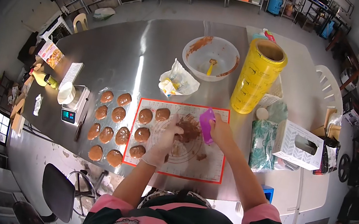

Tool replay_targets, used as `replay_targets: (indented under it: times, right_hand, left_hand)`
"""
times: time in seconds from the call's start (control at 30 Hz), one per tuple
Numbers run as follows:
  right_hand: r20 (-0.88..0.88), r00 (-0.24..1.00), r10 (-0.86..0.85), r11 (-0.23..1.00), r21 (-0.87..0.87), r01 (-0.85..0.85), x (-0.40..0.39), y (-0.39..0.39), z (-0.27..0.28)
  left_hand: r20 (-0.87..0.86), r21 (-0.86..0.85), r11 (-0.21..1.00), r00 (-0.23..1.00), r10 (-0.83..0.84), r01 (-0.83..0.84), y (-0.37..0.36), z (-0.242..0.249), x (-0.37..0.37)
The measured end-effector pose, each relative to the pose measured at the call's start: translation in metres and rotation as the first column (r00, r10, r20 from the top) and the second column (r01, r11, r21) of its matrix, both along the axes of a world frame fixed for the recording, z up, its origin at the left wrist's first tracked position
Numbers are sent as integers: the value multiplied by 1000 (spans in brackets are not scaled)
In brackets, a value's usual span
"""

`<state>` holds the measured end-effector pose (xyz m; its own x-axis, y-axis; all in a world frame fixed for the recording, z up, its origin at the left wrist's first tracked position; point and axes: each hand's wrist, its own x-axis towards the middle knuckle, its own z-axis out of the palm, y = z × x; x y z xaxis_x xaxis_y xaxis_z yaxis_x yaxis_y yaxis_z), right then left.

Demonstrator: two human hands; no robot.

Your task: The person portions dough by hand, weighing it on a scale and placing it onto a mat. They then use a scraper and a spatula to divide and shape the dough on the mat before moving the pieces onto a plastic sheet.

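Observation:
My right hand (220, 132) grips a purple dough scraper (206, 125), held on edge over the right part of a red-bordered baking mat (207, 171). My left hand (164, 141) wears a clear plastic glove. Its fingers look apart and reach to a smear of brown dough (191, 130) on the mat; they are partly blurred, and I see nothing held in them. Left of that hand, several flattened brown dough rounds (144, 116) lie on the mat. More brown rounds (106, 135) rest on a clear sheet to the left.
A smeared white bowl (189, 62) holding a yellow spatula (211, 67) stands behind the mat. Near it are a crumpled wrapper (178, 82) and a tall yellow film roll (256, 77). A digital scale (77, 103) is at left; a patterned white box (298, 145) is at right.

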<state>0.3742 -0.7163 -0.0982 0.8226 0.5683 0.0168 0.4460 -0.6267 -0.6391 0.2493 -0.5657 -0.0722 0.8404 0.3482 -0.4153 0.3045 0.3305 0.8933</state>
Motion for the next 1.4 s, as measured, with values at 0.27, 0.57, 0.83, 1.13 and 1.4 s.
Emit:
replay_targets:
  times: [0.27,0.57,0.83,1.13,1.4]
  right_hand:
    - [48,998,-49,977,208,38,-39,16,27]
    - [-15,994,-104,994,-19,103,9,13,-15]
    - [46,998,42,983,-181,-33,17,35,-38]
    - [-42,782,622,783,18,-622,45,83,-33]
    - [-112,705,700,664,-261,-701,79,121,-1]
  left_hand:
    - [17,-54,991,992,-124,125,26,60,-1]
    - [-71,95,991,992,101,-94,44,-57,-16]
    - [145,201,968,982,123,-151,5,-81,-18]
    - [98,661,739,991,85,-129,-7,-78,-24]
    - [-48,848,528,987,152,-40,-21,-48,-39]
